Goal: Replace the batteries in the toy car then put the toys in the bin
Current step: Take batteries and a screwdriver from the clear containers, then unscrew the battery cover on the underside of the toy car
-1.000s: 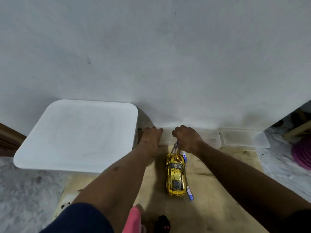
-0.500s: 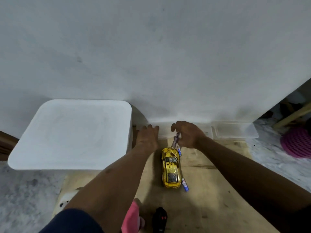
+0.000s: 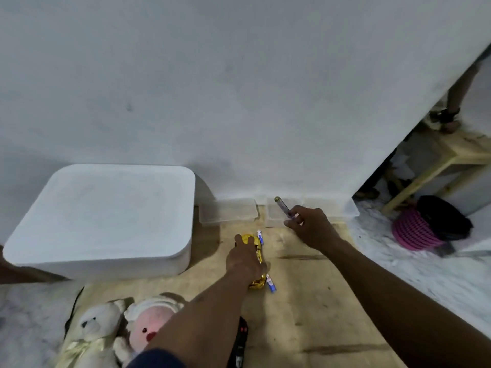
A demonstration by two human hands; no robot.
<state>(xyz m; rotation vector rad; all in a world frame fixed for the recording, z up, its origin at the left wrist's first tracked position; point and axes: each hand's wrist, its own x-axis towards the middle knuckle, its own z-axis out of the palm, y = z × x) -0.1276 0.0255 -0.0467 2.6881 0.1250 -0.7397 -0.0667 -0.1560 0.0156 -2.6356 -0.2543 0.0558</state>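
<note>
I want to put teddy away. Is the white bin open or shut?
Shut. The white bin wears a flat lid over its whole top; no inside shows.

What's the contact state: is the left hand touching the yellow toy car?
Touching. The head view shows the left hand pressed down over the middle of the yellow toy car with no gap; only the car's nose and tail show.

A pale grey wall [image 3: 239, 88] fills the upper view. At its foot, two shallow clear trays [image 3: 228, 212] lie side by side on a wooden board [image 3: 305, 301], with a narrow gap between them. White marbled floor [image 3: 425, 274] lies right of the board. There a pink ribbed basket [image 3: 414, 232] lies tilted, a black thing [image 3: 443, 219] against it, near a pale wooden frame [image 3: 435, 166].
</note>
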